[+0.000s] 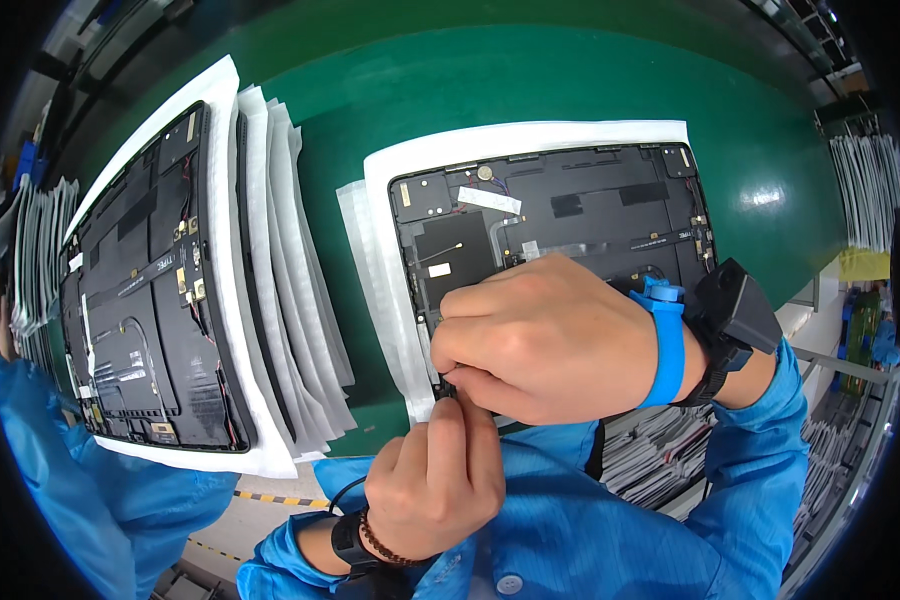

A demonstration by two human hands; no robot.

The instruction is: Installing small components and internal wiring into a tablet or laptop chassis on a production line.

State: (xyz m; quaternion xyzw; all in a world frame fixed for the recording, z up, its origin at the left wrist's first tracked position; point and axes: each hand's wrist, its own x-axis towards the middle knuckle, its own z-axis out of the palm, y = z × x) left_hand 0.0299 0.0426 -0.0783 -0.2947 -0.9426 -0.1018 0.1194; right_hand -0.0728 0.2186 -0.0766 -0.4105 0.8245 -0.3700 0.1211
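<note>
A black tablet housing [610, 215] with boards, thin cables and tape pieces inside lies on a white foam sheet [530, 133] in front of me. Over its near left corner both hands meet. My right hand [550, 345], with a blue wrist strap [667, 340], is closed, fingers curled and pinched at the housing's edge. Just below, my left hand [435, 490] is closed too, its fingertips pressed together against the same corner. A small dark bit shows between the two sets of fingertips, too hidden to name. The right hand covers the housing's near middle.
On the left stands a stack of similar housings [140, 290] between white foam sheets [290, 270]. The table [590, 70] is green. Another person's blue sleeve [60, 450] is at the far left. Foam-wrapped stacks [863, 190] stand at right, and more lie below the table edge.
</note>
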